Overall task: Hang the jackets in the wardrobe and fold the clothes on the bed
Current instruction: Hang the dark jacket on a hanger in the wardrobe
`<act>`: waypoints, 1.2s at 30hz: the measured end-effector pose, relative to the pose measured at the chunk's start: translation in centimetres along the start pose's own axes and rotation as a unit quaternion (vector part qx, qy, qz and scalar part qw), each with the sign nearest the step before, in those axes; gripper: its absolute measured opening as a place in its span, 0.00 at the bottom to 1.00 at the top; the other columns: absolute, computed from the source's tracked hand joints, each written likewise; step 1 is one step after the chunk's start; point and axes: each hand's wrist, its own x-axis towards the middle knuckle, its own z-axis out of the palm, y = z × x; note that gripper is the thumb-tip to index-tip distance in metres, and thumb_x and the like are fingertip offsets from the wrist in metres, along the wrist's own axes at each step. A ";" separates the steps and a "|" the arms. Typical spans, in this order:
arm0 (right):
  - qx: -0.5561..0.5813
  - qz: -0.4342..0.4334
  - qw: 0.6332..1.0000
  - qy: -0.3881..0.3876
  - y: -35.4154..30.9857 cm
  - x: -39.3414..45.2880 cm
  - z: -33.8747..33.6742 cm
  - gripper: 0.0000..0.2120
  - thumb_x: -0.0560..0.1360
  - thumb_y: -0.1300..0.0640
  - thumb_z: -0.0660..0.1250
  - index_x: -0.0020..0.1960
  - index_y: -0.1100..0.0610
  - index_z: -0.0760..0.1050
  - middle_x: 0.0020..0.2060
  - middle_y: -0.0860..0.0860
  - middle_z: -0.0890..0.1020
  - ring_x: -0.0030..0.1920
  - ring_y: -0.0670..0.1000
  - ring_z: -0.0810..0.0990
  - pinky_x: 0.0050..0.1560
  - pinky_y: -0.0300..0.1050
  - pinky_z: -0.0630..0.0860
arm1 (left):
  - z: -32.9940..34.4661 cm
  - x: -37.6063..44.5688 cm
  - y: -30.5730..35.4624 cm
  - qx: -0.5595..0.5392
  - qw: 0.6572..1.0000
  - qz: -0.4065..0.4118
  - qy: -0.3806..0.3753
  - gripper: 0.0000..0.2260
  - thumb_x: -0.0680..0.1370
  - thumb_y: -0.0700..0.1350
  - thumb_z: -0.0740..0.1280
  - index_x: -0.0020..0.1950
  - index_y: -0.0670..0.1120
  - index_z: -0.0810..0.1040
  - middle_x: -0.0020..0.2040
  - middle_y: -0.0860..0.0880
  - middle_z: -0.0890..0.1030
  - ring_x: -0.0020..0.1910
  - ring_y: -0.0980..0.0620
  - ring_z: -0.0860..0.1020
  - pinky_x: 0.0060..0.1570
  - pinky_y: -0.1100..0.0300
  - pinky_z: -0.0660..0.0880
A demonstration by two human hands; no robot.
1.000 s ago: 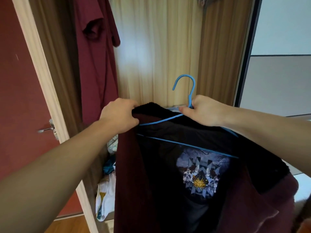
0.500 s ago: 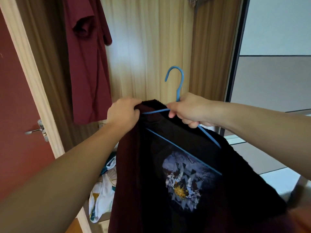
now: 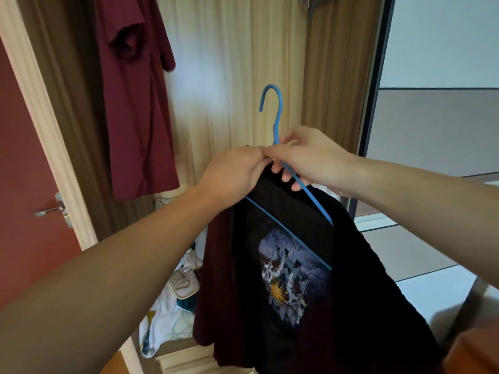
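Observation:
A dark maroon jacket (image 3: pixel 356 279) with a black lining and a printed graphic hangs on a blue wire hanger (image 3: pixel 275 125), held up in front of the open wardrobe (image 3: pixel 229 76). My left hand (image 3: pixel 232 171) grips the jacket's collar at the hanger's left shoulder. My right hand (image 3: pixel 307 155) pinches the hanger at the base of its hook, fingers curled round the wire. The hanger tilts down to the right. Its hook points up, free of any rail.
A maroon T-shirt (image 3: pixel 135 98) hangs inside the wardrobe at the left. Crumpled light clothes (image 3: pixel 172 300) lie on the wardrobe floor. A red door (image 3: pixel 24 184) with a metal handle stands at the left. A sliding wardrobe door (image 3: pixel 437 130) is at the right.
My left hand slid right along the collar until it meets my right hand. My right hand shifted up to the hook's base. The hanger tilted more steeply.

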 end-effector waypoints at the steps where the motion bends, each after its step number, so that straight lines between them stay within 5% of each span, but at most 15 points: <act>1: -0.073 -0.021 0.997 0.032 0.5 -0.8 -0.7 0.18 0.72 0.41 0.67 0.52 0.53 0.72 0.39 0.50 0.82 0.35 0.46 0.80 0.31 0.39 0.77 | 0.0 0.2 0.0 -0.006 1.000 -0.004 0.016 0.11 0.82 0.45 0.60 0.55 0.41 0.79 0.47 0.40 0.82 0.49 0.38 0.79 0.47 0.46 0.73; 4: -0.253 -0.028 0.967 -0.009 2.4 -4.3 -2.4 0.23 0.63 0.27 0.64 0.48 0.43 0.76 0.39 0.42 0.81 0.40 0.37 0.78 0.33 0.30 0.70 | 0.1 1.5 -0.7 0.029 0.999 -0.016 0.028 0.12 0.83 0.46 0.59 0.52 0.40 0.78 0.45 0.41 0.81 0.47 0.38 0.78 0.45 0.50 0.69; 7: -0.285 -0.031 0.956 -0.057 4.5 -5.8 -2.2 0.12 0.70 0.40 0.66 0.44 0.47 0.79 0.42 0.42 0.81 0.43 0.41 0.78 0.37 0.28 0.72 | 0.6 2.5 -0.5 0.033 0.999 0.006 0.038 0.12 0.83 0.46 0.60 0.50 0.40 0.78 0.43 0.41 0.81 0.45 0.38 0.78 0.44 0.51 0.69; 10: -0.202 -0.035 0.979 0.017 5.3 -4.9 -2.1 0.08 0.74 0.53 0.67 0.39 0.54 0.80 0.37 0.49 0.82 0.37 0.45 0.80 0.37 0.33 0.72 | 1.4 3.3 -0.4 0.025 0.999 0.017 0.043 0.11 0.82 0.47 0.61 0.51 0.41 0.79 0.42 0.43 0.81 0.44 0.39 0.78 0.43 0.49 0.73; 13: -0.047 -0.002 0.998 0.052 4.4 -3.1 -2.6 0.08 0.74 0.56 0.69 0.41 0.59 0.81 0.32 0.53 0.80 0.31 0.48 0.78 0.33 0.39 0.71 | 1.2 4.1 -1.1 -0.018 0.995 -0.058 0.081 0.09 0.81 0.46 0.63 0.51 0.43 0.79 0.43 0.45 0.81 0.46 0.42 0.79 0.46 0.50 0.73; 18: 0.008 0.013 0.995 0.096 -0.2 1.9 -3.9 0.04 0.71 0.61 0.71 0.39 0.61 0.82 0.33 0.53 0.82 0.35 0.49 0.80 0.38 0.39 0.76 | -0.1 3.2 0.7 -0.161 0.964 -0.187 0.103 0.17 0.79 0.49 0.65 0.68 0.51 0.73 0.63 0.54 0.77 0.59 0.57 0.75 0.61 0.61 0.69; 22: -0.016 0.010 0.991 0.134 -4.5 5.4 -5.3 0.04 0.72 0.61 0.71 0.40 0.61 0.79 0.32 0.52 0.78 0.34 0.51 0.77 0.37 0.40 0.74 | -2.3 1.7 4.2 -0.301 0.918 -0.230 0.117 0.09 0.76 0.60 0.62 0.51 0.60 0.79 0.45 0.65 0.81 0.46 0.68 0.77 0.45 0.72 0.71; 25: -0.026 -0.011 0.985 0.168 -7.5 7.9 -6.0 0.10 0.74 0.60 0.67 0.52 0.64 0.79 0.41 0.55 0.80 0.43 0.55 0.80 0.41 0.44 0.75 | -3.3 1.0 6.7 -0.367 0.893 -0.247 0.085 0.18 0.67 0.70 0.60 0.51 0.64 0.78 0.43 0.65 0.80 0.48 0.60 0.80 0.49 0.57 0.76; 27: -0.035 -0.034 0.984 0.171 -9.4 9.1 -6.2 0.11 0.76 0.59 0.65 0.55 0.62 0.78 0.44 0.54 0.78 0.47 0.54 0.80 0.37 0.42 0.73 | -3.5 1.3 8.0 -0.375 0.892 -0.245 0.060 0.29 0.63 0.74 0.64 0.62 0.66 0.71 0.50 0.70 0.78 0.52 0.69 0.77 0.51 0.66 0.73; 30: -0.009 -0.080 0.977 0.198 -12.2 10.3 -6.7 0.06 0.74 0.59 0.65 0.49 0.60 0.78 0.35 0.52 0.76 0.35 0.52 0.76 0.31 0.41 0.69 | -4.0 2.8 8.8 -0.362 0.900 -0.233 0.070 0.49 0.57 0.74 0.72 0.74 0.67 0.54 0.61 0.73 0.71 0.59 0.73 0.71 0.53 0.73 0.71; 36: 0.014 -0.123 0.959 0.256 -16.0 14.2 -6.6 0.04 0.73 0.62 0.62 0.41 0.59 0.75 0.34 0.52 0.75 0.35 0.54 0.75 0.34 0.42 0.70 | -4.4 7.0 5.5 -0.276 0.925 -0.218 0.146 0.53 0.58 0.68 0.74 0.74 0.67 0.44 0.72 0.61 0.66 0.68 0.58 0.69 0.66 0.54 0.70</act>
